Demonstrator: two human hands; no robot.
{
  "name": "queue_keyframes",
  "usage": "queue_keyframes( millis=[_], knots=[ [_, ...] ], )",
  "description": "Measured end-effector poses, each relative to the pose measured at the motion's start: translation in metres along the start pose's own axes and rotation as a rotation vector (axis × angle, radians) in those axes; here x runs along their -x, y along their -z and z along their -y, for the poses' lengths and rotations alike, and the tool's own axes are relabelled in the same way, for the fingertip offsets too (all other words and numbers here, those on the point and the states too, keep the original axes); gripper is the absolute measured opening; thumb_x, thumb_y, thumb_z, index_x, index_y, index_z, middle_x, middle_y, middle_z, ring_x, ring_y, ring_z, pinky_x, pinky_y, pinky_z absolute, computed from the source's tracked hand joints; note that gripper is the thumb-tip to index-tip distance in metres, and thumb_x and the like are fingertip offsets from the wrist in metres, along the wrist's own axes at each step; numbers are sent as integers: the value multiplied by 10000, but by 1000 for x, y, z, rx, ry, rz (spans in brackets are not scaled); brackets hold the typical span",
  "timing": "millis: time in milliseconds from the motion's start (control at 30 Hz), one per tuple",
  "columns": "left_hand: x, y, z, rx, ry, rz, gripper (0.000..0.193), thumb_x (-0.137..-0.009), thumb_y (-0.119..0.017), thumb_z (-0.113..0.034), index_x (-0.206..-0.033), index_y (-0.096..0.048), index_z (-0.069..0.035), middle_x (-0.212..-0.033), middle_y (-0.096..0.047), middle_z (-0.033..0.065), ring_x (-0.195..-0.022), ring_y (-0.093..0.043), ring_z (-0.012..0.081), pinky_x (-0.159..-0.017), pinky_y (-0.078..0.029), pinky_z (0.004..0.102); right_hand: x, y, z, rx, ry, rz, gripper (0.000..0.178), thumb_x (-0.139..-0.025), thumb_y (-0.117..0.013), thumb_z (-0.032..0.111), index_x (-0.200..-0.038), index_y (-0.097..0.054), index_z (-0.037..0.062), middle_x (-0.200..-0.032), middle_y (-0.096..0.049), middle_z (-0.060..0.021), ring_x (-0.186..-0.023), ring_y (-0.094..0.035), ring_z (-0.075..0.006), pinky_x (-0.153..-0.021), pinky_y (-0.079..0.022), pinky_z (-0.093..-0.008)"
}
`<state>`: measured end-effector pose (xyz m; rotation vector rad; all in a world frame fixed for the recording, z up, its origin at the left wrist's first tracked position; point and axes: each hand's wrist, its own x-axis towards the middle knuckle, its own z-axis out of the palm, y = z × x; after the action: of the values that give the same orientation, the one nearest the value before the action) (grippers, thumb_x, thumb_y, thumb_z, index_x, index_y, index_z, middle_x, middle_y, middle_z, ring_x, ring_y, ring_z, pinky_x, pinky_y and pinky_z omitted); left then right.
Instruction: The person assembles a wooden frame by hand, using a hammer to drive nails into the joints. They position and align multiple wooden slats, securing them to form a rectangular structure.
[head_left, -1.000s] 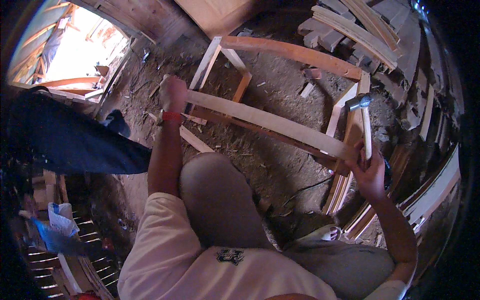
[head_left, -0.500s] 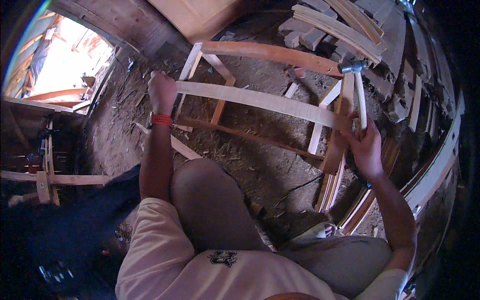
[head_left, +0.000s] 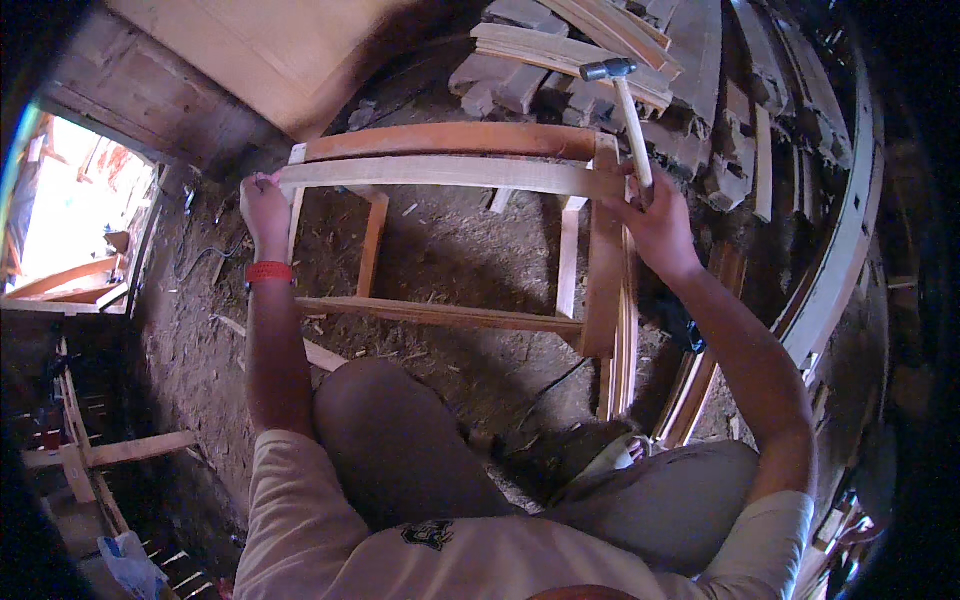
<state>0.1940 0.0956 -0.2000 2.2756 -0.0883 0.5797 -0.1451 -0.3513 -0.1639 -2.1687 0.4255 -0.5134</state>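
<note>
- Nearest to you, your knees and light trousers point(head_left: 420, 460) fill the lower middle of the view; you crouch over a dirt floor point(head_left: 450, 240) strewn with chips and shavings, close enough to reach the work with both arms.
- Just beyond your knees lies a wooden frame point(head_left: 440, 315), flat on the floor. Its lower rail runs left to right, and short uprights rise from it toward the far rails.
- Your left hand point(head_left: 262, 205), with a red band at the wrist, is clenched on the left end of the pale top rail point(head_left: 450, 172). Judging by the grip, it pins that end down so the rail does not shift under a blow.
- The pale top rail has its long axis across the view, from your left hand to your right, lying just in front of a redder rail point(head_left: 450, 140) that runs parallel to it.
- Your right hand point(head_left: 655, 225) is at the right corner of the frame, fingers wrapped around the handle of a hammer point(head_left: 625, 110). The handle points up and away from you, tilted slightly left, with the metal head raised above the corner joint, apart from the wood; it looks poised for a strike.
- Farther off, stacked planks and offcuts point(head_left: 620, 40) lie piled behind the frame, and long curved strips point(head_left: 840, 250) sweep along the right.
- At far left, a bright doorway point(head_left: 80, 210) opens to daylight.
</note>
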Motion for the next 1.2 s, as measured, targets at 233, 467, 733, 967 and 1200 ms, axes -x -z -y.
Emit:
queue_keyframes(
  millis=[233, 467, 733, 967, 1200],
  knots=[
    [4, -8, -10, 44, 33, -64, 301, -1047, -474, -176, -1133, -572, 95, -1099, -657, 217, -1006, -661, 323, -903, -501, 403, -15, -7, -6, -8, -3, -31, 383, -831, -809, 119, -1169, -633, 82, -840, -535, -2, -739, -495, -97, -680, -467, -286],
    [7, -9, -3, -16, -25, -26, 276, -1023, -476, -174, -1063, -586, 76, -1094, -651, 231, -967, -638, 337, -893, -485, 428, -15, -4, -5, -19, 14, -52, 444, -829, -792, 117, -1231, -627, 23, -1026, -666, -160, -958, -650, -281, -887, -501, -390],
    [-7, -3, 27, -67, -79, -17, 250, -1006, -481, -166, -1059, -598, 47, -996, -661, 197, -917, -649, 309, -850, -496, 408, -27, -12, -11, -35, 14, -60, 433, -828, -786, 97, -1219, -621, 13, -1083, -674, -180, -1010, -666, -322, -895, -509, -399],
    [-11, -3, 41, 9, -78, -11, 240, -1048, -494, -188, -1107, -586, 27, -1017, -657, 125, -920, -640, 233, -859, -502, 381, -27, -12, -8, -130, 9, -54, 421, -828, -782, 64, -1209, -611, 13, -1103, -665, -151, -1007, -660, -291, -897, -512, -388],
    [-7, -2, 45, 138, -73, 34, 288, -1070, -486, -252, -1086, -592, 15, -1005, -647, 113, -905, -606, 214, -865, -487, 366, -26, -17, -15, -85, 78, -133, 398, -839, -792, 92, -1170, -597, -12, -1081, -604, -109, -974, -590, -213, -870, -488, -343]
  ],
)
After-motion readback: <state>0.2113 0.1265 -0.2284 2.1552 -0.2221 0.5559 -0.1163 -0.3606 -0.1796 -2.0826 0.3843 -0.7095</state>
